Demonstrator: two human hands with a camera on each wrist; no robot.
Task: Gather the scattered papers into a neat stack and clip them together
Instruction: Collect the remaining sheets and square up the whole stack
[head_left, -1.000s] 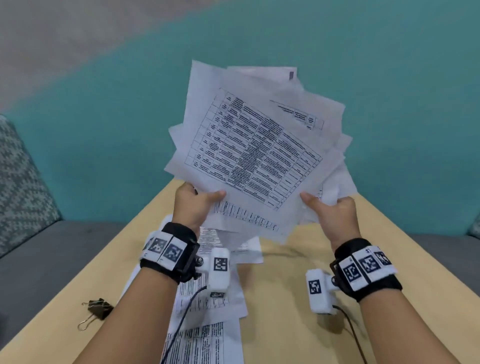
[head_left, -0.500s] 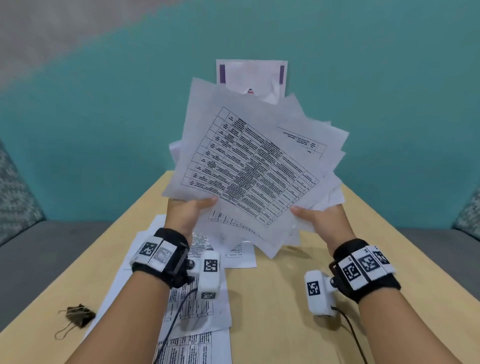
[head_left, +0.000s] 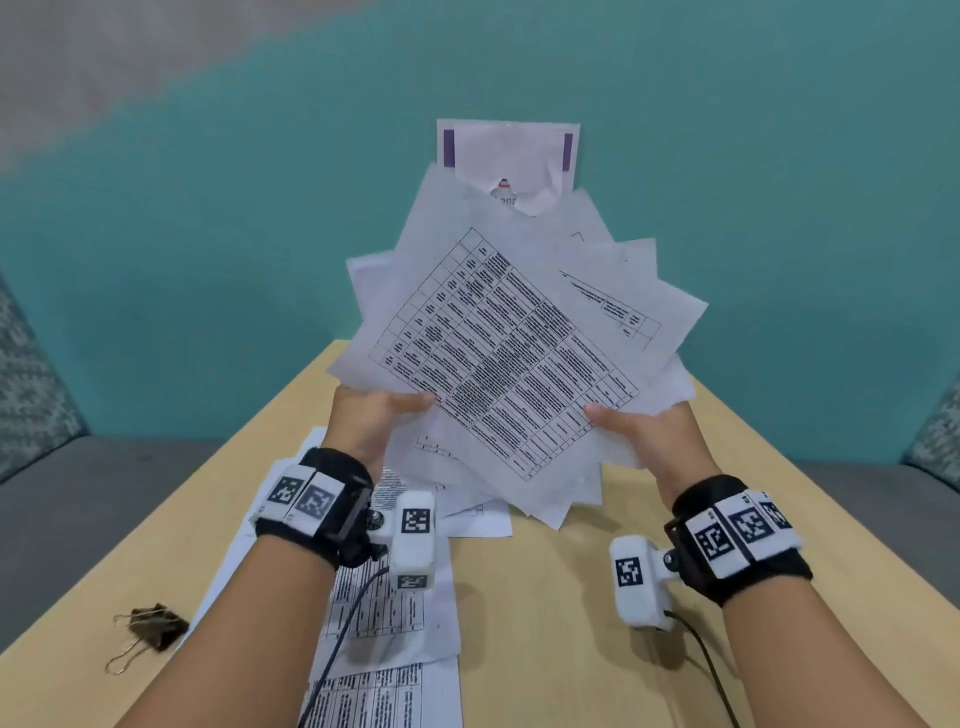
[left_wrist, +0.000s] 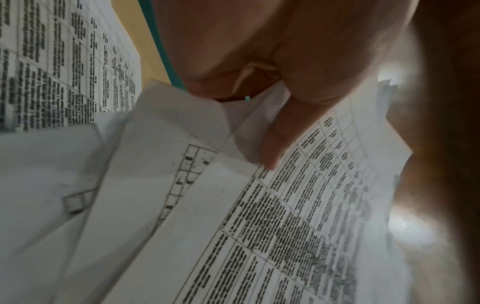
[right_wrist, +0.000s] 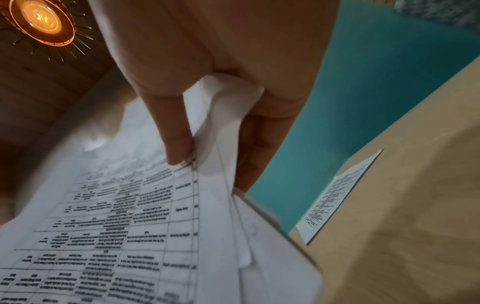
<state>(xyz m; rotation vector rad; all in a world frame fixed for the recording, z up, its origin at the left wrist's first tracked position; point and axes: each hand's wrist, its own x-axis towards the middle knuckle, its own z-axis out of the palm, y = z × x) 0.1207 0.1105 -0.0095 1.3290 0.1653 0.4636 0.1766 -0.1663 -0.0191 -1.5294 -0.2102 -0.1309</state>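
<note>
A fanned, uneven bunch of printed papers is held upright above the wooden table. My left hand pinches its lower left edge, thumb on the front sheet. My right hand pinches the lower right edge, thumb in front and fingers behind the papers. A sheet with purple bars sticks up at the back of the bunch. More printed sheets lie flat on the table under my left wrist. A dark binder clip lies at the table's left edge.
A teal wall rises behind the table. Grey seating with patterned cushions flanks both sides. One loose sheet lies near the table's far edge in the right wrist view. A lit ceiling lamp shows overhead.
The bunch has tilted and dropped slightly toward the table, and the purple-barred sheet has come up into sight at the back. Both hands keep their hold.
</note>
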